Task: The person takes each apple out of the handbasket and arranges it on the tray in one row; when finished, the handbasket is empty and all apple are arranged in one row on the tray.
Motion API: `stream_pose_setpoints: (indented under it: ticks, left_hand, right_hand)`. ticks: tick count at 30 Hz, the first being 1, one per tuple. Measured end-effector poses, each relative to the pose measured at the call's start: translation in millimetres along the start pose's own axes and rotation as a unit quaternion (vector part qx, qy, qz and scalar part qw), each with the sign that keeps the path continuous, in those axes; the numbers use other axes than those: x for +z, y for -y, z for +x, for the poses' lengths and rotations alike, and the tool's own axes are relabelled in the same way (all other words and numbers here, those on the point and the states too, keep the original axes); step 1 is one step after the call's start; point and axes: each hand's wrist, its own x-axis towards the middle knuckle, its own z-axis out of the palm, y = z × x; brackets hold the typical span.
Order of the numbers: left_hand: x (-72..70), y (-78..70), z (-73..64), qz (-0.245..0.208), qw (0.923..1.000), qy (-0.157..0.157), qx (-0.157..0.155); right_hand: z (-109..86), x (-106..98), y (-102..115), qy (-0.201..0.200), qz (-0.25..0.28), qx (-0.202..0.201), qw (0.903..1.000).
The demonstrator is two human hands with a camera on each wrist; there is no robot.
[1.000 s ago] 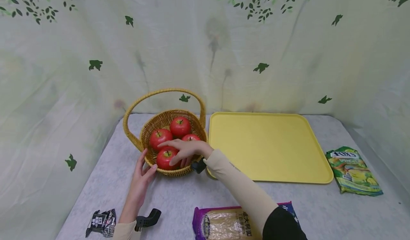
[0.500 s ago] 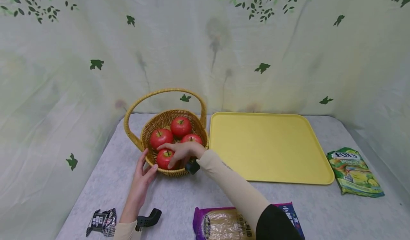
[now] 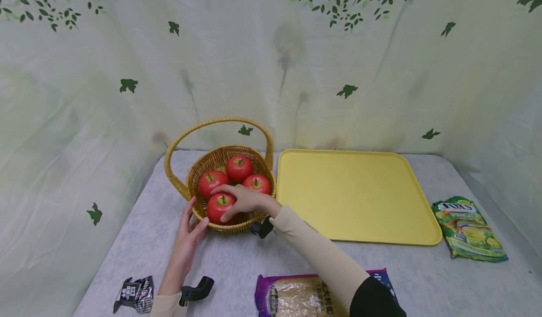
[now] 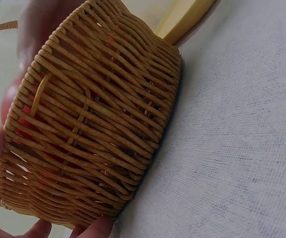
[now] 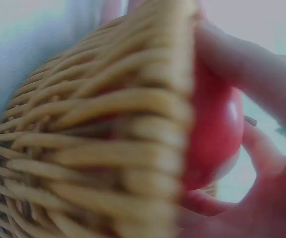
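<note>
A wicker basket [image 3: 215,159] with a tall arched handle stands on the left of the table, holding several red apples [image 3: 239,168]. My right hand [image 3: 250,201] reaches over its front right rim. Its thumb and fingers curve round the front apple [image 3: 217,210], which sits low in the basket; the right wrist view shows this apple [image 5: 216,134] between thumb and fingers. At the basket's front left side, my left hand [image 3: 185,238] holds the rim and outer wall. Fingertips [image 4: 99,228] press on the weave in the left wrist view.
A yellow tray [image 3: 343,194] lies right of the basket. Beyond it is a green FOX'S candy bag [image 3: 467,230]. A purple-edged pack [image 3: 298,296] lies at the front under the right forearm, and a small black packet [image 3: 134,294] at the front left.
My right hand shifts slightly left, then back right, and now wraps the front apple more closely. Another apple beside it shows more fully. The left hand and basket stay put.
</note>
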Motion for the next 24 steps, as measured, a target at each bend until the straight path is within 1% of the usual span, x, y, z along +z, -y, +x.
stream_pose_setpoints:
  ticks: [5,7,10,14,16,20,24]
  left_hand:
    - [0.5,0.0,0.3,-0.001,1.0000,-0.001,0.003]
    - [0.6,0.1,0.4,-0.002,1.0000,-0.001,0.002]
    - [0.4,0.6,0.6,0.000,1.0000,-0.003,0.002]
    - [-0.1,1.2,1.1,0.002,1.0000,-0.006,-0.001]
    - [-0.2,1.6,1.2,0.001,1.0000,-0.008,-0.002]
    - [0.1,2.6,1.3,-0.016,0.9998,-0.007,0.005]
    - [0.0,3.4,1.0,-0.026,0.9996,-0.005,0.013]
  right_hand:
    - [-12.2,-12.6,1.4,-0.023,0.041,-0.054,0.9975]
    - [-17.7,-17.4,0.5,-0.030,0.055,-0.065,0.9959]
    - [-27.3,-24.6,-1.8,-0.038,0.086,-0.064,0.9935]
    - [-40.4,-35.5,-6.6,-0.043,0.133,-0.071,0.9877]
    - [-47.7,-41.6,-9.6,-0.043,0.146,-0.077,0.9853]
    - [-64.1,-53.9,-16.9,-0.046,0.167,-0.087,0.9811]
    - [-82.4,-65.0,-28.3,-0.056,0.198,-0.079,0.9755]
